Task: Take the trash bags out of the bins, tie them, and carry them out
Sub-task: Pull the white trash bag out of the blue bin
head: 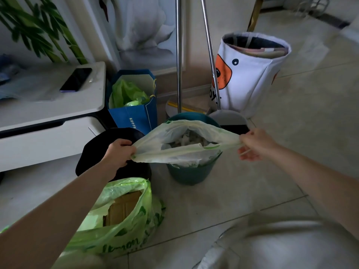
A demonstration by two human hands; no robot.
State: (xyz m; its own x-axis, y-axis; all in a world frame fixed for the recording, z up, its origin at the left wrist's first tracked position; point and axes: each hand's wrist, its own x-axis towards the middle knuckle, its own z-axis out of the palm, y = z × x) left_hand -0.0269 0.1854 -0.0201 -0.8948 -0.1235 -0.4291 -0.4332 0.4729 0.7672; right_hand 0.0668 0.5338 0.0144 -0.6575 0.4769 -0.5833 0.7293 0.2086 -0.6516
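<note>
A pale, translucent trash bag (174, 154) full of crumpled paper sits in a teal bin (189, 174) on the tiled floor. My left hand (120, 152) grips the bag's left edge and my right hand (256, 144) grips its right edge, stretching the mouth wide above the bin. A second, bright green bag (134, 226) holding a cardboard box lies open on the floor near my left arm. Behind my left hand stands a black bin (93, 150).
A blue paper bag (136, 115) with green plastic inside stands behind the bins. Two metal poles (178, 55) and a dustpan (229, 117) lean at the wall. A white fabric basket (250, 78) stands right of them. A low white cabinet (48, 113) with a phone (76, 79) is on the left.
</note>
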